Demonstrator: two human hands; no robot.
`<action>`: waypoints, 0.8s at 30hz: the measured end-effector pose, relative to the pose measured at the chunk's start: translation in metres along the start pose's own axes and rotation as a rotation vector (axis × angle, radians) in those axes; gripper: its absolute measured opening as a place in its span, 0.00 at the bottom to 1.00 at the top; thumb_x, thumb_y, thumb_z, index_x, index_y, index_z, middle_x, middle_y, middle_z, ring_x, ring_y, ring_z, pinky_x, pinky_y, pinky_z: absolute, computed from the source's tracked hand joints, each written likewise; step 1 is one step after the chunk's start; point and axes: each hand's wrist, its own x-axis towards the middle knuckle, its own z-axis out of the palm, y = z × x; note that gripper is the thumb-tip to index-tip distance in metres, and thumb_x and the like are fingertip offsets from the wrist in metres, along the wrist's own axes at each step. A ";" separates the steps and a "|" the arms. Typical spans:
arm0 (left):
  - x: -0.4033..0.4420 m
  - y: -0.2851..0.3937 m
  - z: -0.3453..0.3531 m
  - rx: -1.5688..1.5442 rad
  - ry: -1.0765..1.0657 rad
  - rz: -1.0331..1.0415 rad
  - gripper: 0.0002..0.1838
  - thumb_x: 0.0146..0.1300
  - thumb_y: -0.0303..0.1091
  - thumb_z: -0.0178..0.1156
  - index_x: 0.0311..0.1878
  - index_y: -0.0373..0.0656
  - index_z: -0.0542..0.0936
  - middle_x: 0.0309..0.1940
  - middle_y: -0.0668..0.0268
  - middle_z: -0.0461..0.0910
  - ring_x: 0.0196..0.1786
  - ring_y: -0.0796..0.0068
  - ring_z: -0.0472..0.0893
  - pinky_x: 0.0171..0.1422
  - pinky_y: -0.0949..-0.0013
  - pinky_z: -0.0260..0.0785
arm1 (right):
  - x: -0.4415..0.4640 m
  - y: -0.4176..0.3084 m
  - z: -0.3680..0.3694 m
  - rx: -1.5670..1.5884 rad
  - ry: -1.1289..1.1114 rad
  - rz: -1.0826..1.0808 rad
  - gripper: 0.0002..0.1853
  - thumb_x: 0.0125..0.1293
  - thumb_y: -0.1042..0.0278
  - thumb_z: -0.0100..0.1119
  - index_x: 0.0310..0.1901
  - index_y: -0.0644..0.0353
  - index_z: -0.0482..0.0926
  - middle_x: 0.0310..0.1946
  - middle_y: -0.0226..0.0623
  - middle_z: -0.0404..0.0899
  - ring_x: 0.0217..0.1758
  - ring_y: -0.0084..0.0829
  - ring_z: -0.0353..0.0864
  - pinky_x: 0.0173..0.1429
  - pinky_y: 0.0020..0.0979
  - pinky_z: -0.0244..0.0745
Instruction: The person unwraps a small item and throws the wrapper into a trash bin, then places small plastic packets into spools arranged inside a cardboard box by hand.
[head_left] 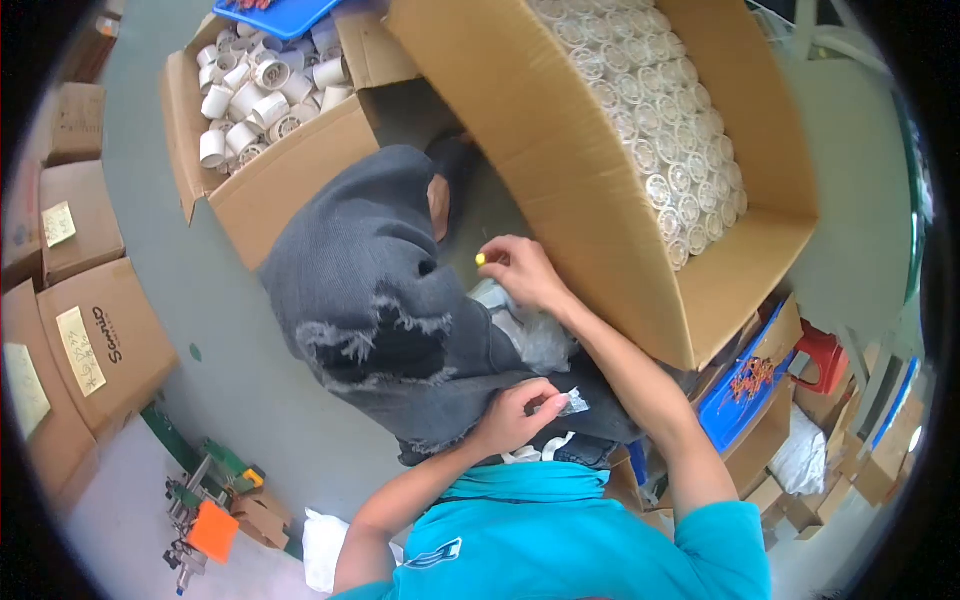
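Beside large carton [520, 110], small yellow piece [481, 260] pinched in right hand [525, 272], best gripped lightly; above lap [440, 395], crinkled packet [574, 403] held in left hand [513, 416] by fingertips, best steadied.

Lit brightly and softly from out of view. Glints off the clear plastic pieces [665, 130] at far right; pales toward white at near left. Darkens into shadow just left of the large carton [560, 170]. Bends straight edges into curves toward the rim, then cuts to black at the corners. Looks slightly soft, blurring handwriting on the left labels [80, 350].
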 end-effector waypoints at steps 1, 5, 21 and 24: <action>-0.003 0.001 -0.002 -0.005 -0.012 0.052 0.06 0.63 0.28 0.60 0.33 0.35 0.76 0.25 0.66 0.76 0.28 0.78 0.74 0.34 0.73 0.66 | -0.018 -0.023 -0.007 0.120 0.010 -0.008 0.12 0.52 0.72 0.64 0.39 0.67 0.82 0.32 0.42 0.81 0.34 0.30 0.79 0.42 0.31 0.74; -0.026 0.011 -0.004 -0.053 0.043 0.239 0.03 0.62 0.23 0.58 0.32 0.35 0.77 0.23 0.65 0.76 0.24 0.80 0.73 0.29 0.75 0.64 | -0.099 -0.075 -0.036 0.594 -0.012 -0.098 0.11 0.56 0.79 0.61 0.43 0.66 0.82 0.38 0.33 0.80 0.38 0.20 0.77 0.40 0.24 0.73; -0.037 0.050 0.066 0.173 -0.086 0.273 0.15 0.73 0.36 0.48 0.40 0.32 0.77 0.26 0.67 0.76 0.26 0.83 0.73 0.29 0.79 0.65 | -0.319 -0.056 -0.041 0.243 0.643 -0.421 0.10 0.57 0.76 0.60 0.42 0.65 0.81 0.41 0.43 0.81 0.45 0.38 0.82 0.50 0.34 0.76; -0.032 0.047 0.097 0.008 -0.383 0.201 0.19 0.74 0.38 0.46 0.47 0.29 0.76 0.28 0.63 0.77 0.28 0.80 0.75 0.31 0.77 0.69 | -0.360 -0.042 -0.037 0.082 0.990 -0.434 0.08 0.58 0.77 0.62 0.40 0.66 0.81 0.36 0.42 0.81 0.37 0.39 0.82 0.40 0.33 0.76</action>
